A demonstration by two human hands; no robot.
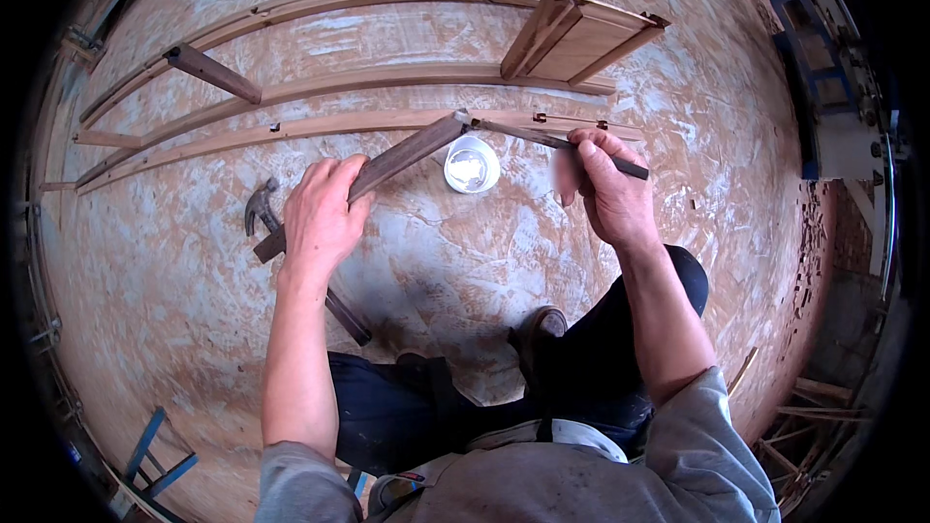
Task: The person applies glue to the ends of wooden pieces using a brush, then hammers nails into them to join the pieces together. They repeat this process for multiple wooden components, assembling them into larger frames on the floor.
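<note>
Brown floor [417, 252], smeared all over with whitish patches, fills most of my view, with blue-framed equipment [812, 44] at the upper right edge. I have the left hand [325, 208] closed around a dark wooden bar [412, 153], which slants up to the right. The right hand [612, 184] pinches a slim dark stick [528, 134], its narrow end right at the bar's upper end; from here I cannot tell whether they touch. Just below that meeting point, in my view, a white tub [495, 174] stands on the floor with something white inside. A claw hammer [260, 209] lies at the left hand, its handle passing beneath the bar. Farther off, I can see a long wooden frame [387, 77] with a panelled end, and a separate wooden rail [378, 123] nearer the hands
</note>
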